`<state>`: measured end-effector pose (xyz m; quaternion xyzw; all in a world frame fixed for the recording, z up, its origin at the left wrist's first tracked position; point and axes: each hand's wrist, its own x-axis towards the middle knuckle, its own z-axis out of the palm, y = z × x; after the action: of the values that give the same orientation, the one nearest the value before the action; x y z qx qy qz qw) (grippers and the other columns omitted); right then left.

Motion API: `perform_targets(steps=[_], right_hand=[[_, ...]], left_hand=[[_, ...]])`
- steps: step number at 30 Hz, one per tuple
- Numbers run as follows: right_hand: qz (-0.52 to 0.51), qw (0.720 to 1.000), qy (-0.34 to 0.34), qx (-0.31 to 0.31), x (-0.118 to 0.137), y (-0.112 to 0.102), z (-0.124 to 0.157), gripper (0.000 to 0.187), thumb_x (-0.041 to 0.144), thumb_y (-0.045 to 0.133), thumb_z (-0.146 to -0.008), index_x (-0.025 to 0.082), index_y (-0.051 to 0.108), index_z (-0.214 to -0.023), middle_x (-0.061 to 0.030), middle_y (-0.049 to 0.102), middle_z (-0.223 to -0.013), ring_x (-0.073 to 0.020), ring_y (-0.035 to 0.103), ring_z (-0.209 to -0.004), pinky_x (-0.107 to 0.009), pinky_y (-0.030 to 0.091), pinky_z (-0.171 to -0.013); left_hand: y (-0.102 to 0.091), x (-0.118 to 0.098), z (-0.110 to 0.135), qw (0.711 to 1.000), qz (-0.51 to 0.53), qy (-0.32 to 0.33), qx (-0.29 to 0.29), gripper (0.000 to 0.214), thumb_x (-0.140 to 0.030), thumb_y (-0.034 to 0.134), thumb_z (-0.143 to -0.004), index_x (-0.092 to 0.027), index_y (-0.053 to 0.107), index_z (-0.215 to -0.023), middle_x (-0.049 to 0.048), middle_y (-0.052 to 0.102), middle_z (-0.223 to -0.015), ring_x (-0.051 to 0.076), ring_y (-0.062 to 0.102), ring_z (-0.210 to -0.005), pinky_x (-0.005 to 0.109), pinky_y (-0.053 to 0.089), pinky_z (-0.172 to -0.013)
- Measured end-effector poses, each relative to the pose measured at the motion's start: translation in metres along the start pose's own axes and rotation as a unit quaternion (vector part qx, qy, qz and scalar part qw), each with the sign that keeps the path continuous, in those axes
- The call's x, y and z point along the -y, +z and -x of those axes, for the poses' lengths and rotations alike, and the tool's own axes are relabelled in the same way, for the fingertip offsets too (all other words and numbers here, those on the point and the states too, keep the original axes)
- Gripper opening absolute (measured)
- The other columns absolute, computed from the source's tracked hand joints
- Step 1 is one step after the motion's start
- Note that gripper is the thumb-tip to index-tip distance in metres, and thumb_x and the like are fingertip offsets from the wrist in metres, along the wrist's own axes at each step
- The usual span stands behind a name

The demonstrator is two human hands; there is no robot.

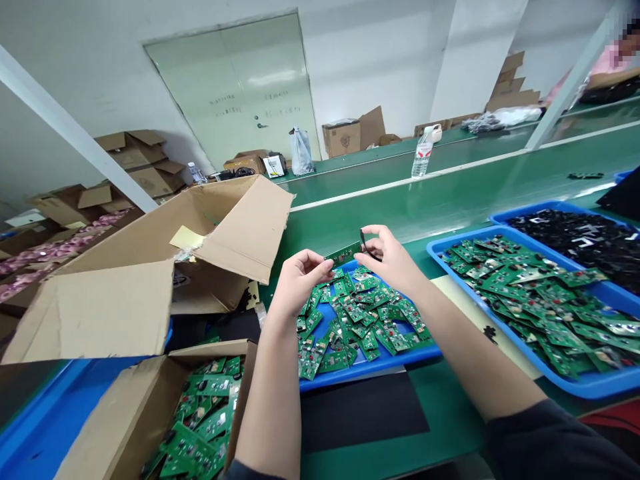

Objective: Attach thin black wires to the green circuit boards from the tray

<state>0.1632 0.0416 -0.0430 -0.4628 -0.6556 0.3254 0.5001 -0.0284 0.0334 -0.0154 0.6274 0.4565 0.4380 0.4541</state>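
My left hand (pixel 299 283) pinches one end of a narrow green circuit board (pixel 343 253) in its fingertips. My right hand (pixel 390 259) holds a thin black loop-shaped part (pixel 367 245) against the board's other end. Below both hands lies a blue tray (pixel 370 371) heaped with loose green circuit boards (pixel 365 317). A wider blue tray (pixel 590 385) with more green boards (pixel 535 307) sits to my right. Further boards (pixel 200 427) fill a cardboard box (pixel 125 413) at lower left.
A blue tray of black parts (pixel 530 208) stands at the right, and a large open carton (pixel 240 227) at left. A green conveyor bench (pixel 400 190) runs behind, with a water bottle (pixel 423 157). Stacked cartons and a door (pixel 235 87) stand beyond; a person (pixel 610 67) sits at upper right.
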Motion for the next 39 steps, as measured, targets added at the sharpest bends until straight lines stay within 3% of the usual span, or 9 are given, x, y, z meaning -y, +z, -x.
perform_targets(steps=[5,9,12,17,22,25,29,33,39], right_hand=[[-0.076,0.996,-0.029,0.034,0.009,-0.005,0.006,0.039,0.024,0.057,-0.079,0.020,0.040,-0.113,0.0020,0.057,-0.076,-0.0161,0.061,-0.068,-0.032,0.047,-0.068],[0.003,0.994,-0.072,0.076,0.018,-0.004,0.012,0.034,0.017,0.054,-0.079,0.020,0.045,-0.111,0.0044,0.047,-0.070,-0.0136,0.053,-0.065,-0.029,0.042,-0.065],[0.028,0.990,-0.096,0.096,0.022,-0.003,0.016,0.032,0.015,0.052,-0.081,0.020,0.046,-0.112,0.0042,0.043,-0.071,-0.0130,0.049,-0.064,-0.028,0.040,-0.063],[0.017,0.985,-0.117,0.124,0.025,0.001,0.020,0.031,0.015,0.050,-0.083,0.020,0.044,-0.113,0.0038,0.043,-0.072,-0.0128,0.048,-0.065,-0.026,0.040,-0.063],[0.015,0.984,-0.118,0.132,0.023,0.004,0.020,0.034,0.015,0.051,-0.082,0.020,0.043,-0.115,0.0009,0.052,-0.079,-0.0132,0.054,-0.069,-0.027,0.044,-0.065],[0.007,0.988,-0.108,0.114,0.020,0.004,0.018,0.040,0.018,0.051,-0.082,0.019,0.041,-0.121,-0.0049,0.058,-0.094,-0.0137,0.057,-0.070,-0.030,0.049,-0.067],[0.034,0.986,-0.133,0.090,0.021,0.001,0.017,0.039,0.020,0.054,-0.083,0.019,0.046,-0.121,-0.0105,0.056,-0.112,-0.0188,0.061,-0.089,-0.040,0.050,-0.085],[0.045,0.975,-0.173,0.134,0.027,-0.002,0.020,0.040,0.024,0.055,-0.086,0.025,0.048,-0.126,-0.0083,0.053,-0.118,-0.0217,0.056,-0.105,-0.043,0.047,-0.093],[0.030,0.972,-0.163,0.164,0.026,-0.004,0.021,0.037,0.023,0.056,-0.086,0.023,0.049,-0.123,-0.0082,0.053,-0.123,-0.0227,0.052,-0.112,-0.044,0.045,-0.097]], left_hand=[[-0.007,-0.001,0.002,0.997,-0.045,-0.009,0.066,0.027,-0.036,0.073,-0.067,-0.015,0.057,-0.068,0.0012,0.058,-0.068,0.013,0.056,-0.063,0.024,0.046,-0.058],[-0.011,-0.002,0.004,0.986,-0.109,-0.022,0.127,0.026,-0.032,0.076,-0.065,-0.015,0.056,-0.066,-0.0034,0.049,-0.062,0.009,0.042,-0.057,0.022,0.034,-0.052],[-0.008,0.000,0.004,0.981,-0.143,-0.022,0.130,0.030,-0.035,0.074,-0.067,-0.016,0.051,-0.067,-0.0056,0.042,-0.060,0.009,0.035,-0.056,0.022,0.028,-0.052],[0.003,-0.003,0.005,0.978,-0.156,0.008,0.136,0.025,-0.033,0.073,-0.070,-0.016,0.058,-0.081,-0.0035,0.050,-0.069,0.012,0.042,-0.066,0.024,0.032,-0.060],[0.012,-0.005,0.004,0.975,-0.104,0.028,0.193,0.012,-0.024,0.060,-0.077,-0.015,0.062,-0.070,-0.0010,0.057,-0.069,0.013,0.050,-0.067,0.025,0.039,-0.064],[0.013,-0.001,0.000,0.983,-0.066,0.035,0.167,0.016,-0.026,0.057,-0.079,-0.014,0.063,-0.071,0.0013,0.061,-0.069,0.014,0.055,-0.068,0.026,0.043,-0.067],[0.011,0.000,-0.001,0.996,-0.021,0.050,0.067,0.022,-0.033,0.056,-0.082,-0.013,0.065,-0.083,-0.0011,0.055,-0.061,0.012,0.053,-0.060,0.025,0.043,-0.062],[0.012,-0.006,0.002,0.998,0.013,0.061,-0.006,0.025,-0.038,0.065,-0.077,-0.014,0.065,-0.085,-0.0031,0.052,-0.058,0.010,0.048,-0.055,0.023,0.040,-0.057],[0.011,-0.011,0.005,0.997,0.019,0.060,-0.037,0.030,-0.034,0.073,-0.070,-0.015,0.067,-0.092,-0.0028,0.054,-0.061,0.010,0.049,-0.056,0.022,0.040,-0.056]])
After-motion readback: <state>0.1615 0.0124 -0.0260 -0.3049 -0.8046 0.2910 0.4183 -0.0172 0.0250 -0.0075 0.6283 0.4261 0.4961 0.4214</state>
